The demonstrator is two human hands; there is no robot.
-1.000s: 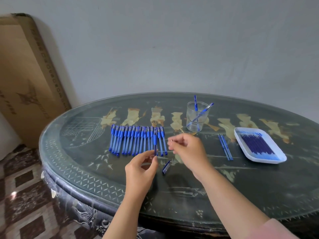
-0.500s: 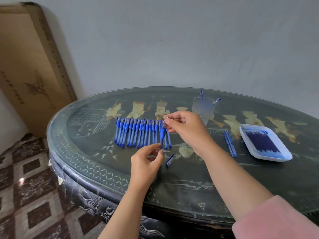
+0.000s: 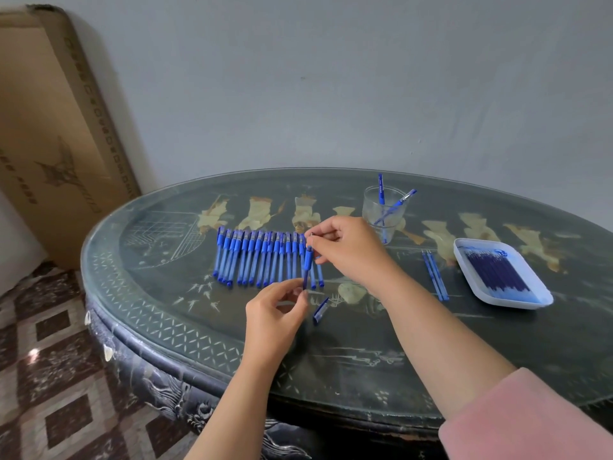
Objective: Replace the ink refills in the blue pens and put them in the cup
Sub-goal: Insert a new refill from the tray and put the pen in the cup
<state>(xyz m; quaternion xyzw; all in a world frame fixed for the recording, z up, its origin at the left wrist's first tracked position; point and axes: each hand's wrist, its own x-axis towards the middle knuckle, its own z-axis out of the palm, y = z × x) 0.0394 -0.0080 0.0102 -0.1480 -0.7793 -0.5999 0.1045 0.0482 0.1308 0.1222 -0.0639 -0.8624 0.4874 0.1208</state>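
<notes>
A row of several blue pens lies side by side on the round dark table. Both hands hold one uncapped blue pen upright over the row's right end: my left hand pinches its lower barrel, my right hand pinches its tip end. The pen's blue cap lies on the table just right of my left hand. A clear cup behind my right hand holds two blue pens. A white tray at the right holds several dark blue refills.
Two loose blue refills lie between my right forearm and the tray. A tall cardboard box leans on the wall at the left. The table's rim curves close to me, with patterned floor tiles below on the left.
My right hand has closed on the tip end of the pen held by my left hand. The view has shifted slightly; the pen stays over the row's right end.
</notes>
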